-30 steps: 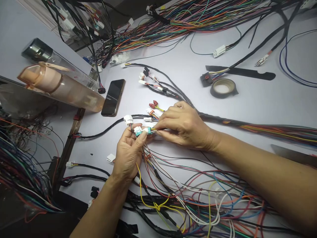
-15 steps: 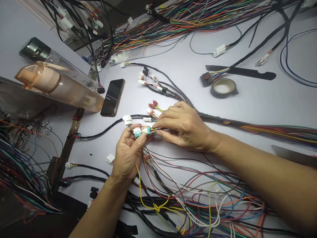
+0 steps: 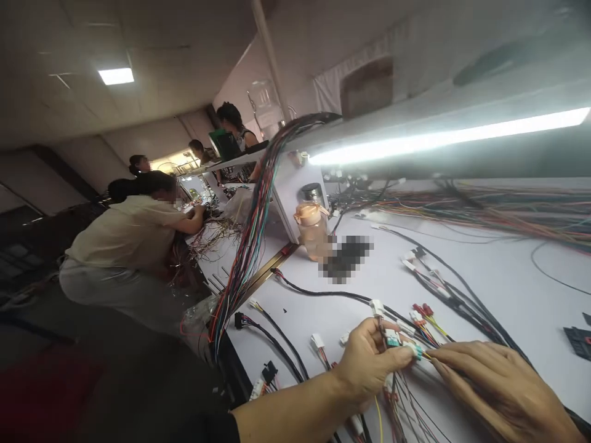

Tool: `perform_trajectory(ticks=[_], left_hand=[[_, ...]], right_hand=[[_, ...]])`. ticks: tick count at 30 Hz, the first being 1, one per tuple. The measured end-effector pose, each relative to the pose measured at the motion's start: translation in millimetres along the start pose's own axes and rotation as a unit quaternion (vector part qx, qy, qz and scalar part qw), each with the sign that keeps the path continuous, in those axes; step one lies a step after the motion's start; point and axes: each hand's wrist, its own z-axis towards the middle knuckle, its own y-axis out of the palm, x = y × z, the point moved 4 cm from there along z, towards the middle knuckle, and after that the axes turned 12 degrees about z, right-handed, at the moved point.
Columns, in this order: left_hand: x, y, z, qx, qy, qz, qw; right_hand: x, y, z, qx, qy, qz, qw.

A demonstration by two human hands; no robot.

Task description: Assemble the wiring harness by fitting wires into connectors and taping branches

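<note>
My left hand is closed on a white-and-teal wire connector, its thumb lying across the housing. A second white-and-teal connector sits beside it against the fingers. My right hand pinches thin yellow and dark wires just where they leave the connector; whether their ends are fully seated inside cannot be made out. Just beyond the hands lie red connectors on yellow wires and a white connector on a black-sleeved cable. Loose wires hang below my left hand.
A peach bottle stands by the shelf's side panel, with a pixelated dark object next to it. A thick wire bundle drapes over the table's left end. Other people work further left, one person bending over a bench.
The view has swung up and left, bringing the room, the lamp and other people into sight. Both hands now appear lower and further right, still at the same connector and wires.
</note>
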Motion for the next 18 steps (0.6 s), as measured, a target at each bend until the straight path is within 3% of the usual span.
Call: perform_trajectory(ticks=[11,13,18], left_hand=[[-8,-2.5,7,0.015,0.007,-0.010,1.000],[-7,-1.6,5,0.004,0.002,0.000,1.000],[-1,-1.1,8,-0.015,-0.005,0.031,0.999]], right_hand=[[-7,-2,3,0.033,-0.021,-0.025,0.999],[-13,-7,5,0.019,-0.003,-0.050,0.999],[-20,-20,14,-0.086,0.050,-0.085,0.991]])
